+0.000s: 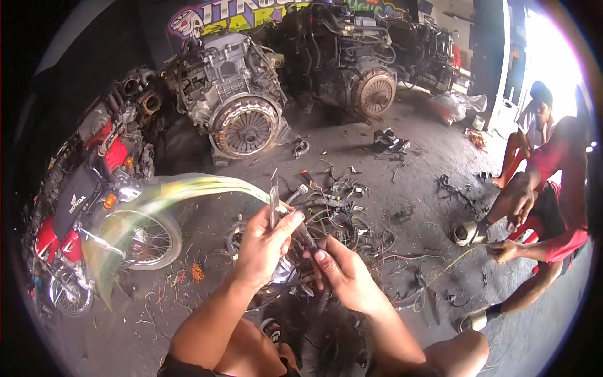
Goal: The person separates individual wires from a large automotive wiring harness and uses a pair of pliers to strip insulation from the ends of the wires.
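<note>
Both my hands are raised over a heap of cut wires on the floor. My left hand (pixel 267 242) is closed on a wire bundle (pixel 207 183), whose loose yellow-green strands sweep off to the left, blurred by motion. A narrow metal blade (pixel 274 200), like a knife's, stands upright from the same hand; its handle is hidden. Between the hands the bundle runs into a dark wrapped section (pixel 306 239). My right hand (pixel 339 270) closes around that section, thumb on top. Under and beyond them lies the tangled wire heap (pixel 336 210) with connectors.
A red motorcycle (pixel 75 220) stands at the left. Large engines (pixel 235 81) line the back, one with a rusty clutch disc (pixel 375 92). At the right, a seated person in a red shirt (pixel 549 188) holds a thin yellowish wire (pixel 449 270); another person (pixel 537 119) sits behind. Wire scraps (pixel 197 272) litter the floor.
</note>
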`<state>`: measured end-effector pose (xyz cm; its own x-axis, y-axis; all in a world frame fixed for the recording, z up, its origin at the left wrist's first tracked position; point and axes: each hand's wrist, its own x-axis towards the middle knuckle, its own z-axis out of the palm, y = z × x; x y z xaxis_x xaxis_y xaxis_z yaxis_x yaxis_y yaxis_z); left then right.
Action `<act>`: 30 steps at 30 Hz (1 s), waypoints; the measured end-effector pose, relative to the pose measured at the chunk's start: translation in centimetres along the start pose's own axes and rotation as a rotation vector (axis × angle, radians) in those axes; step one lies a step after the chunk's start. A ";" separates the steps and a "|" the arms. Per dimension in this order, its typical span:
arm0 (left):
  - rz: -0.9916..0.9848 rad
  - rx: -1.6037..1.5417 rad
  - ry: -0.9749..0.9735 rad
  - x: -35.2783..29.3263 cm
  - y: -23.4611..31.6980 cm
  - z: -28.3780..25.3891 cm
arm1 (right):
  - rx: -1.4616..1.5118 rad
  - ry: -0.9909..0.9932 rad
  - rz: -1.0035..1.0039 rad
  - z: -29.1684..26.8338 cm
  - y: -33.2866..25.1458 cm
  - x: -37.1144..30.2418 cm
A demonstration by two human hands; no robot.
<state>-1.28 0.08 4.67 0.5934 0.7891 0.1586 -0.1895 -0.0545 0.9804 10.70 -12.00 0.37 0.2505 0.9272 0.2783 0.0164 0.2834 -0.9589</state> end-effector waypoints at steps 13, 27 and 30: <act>-0.163 -0.154 -0.141 0.0 -0.1 -0.8 | 0.252 -0.083 0.006 -0.1 1.0 -0.1; 0.007 0.212 -0.260 -1.6 -0.4 -0.8 | 0.154 0.166 -0.079 0.5 2.2 0.3; -0.022 0.224 -0.251 -1.8 -0.5 -0.7 | 0.119 0.188 -0.118 0.6 2.9 0.4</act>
<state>-2.80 -0.83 3.78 0.7749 0.6177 0.1341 -0.0148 -0.1944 0.9808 10.27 -10.66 -2.26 0.4294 0.8274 0.3619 -0.0550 0.4240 -0.9040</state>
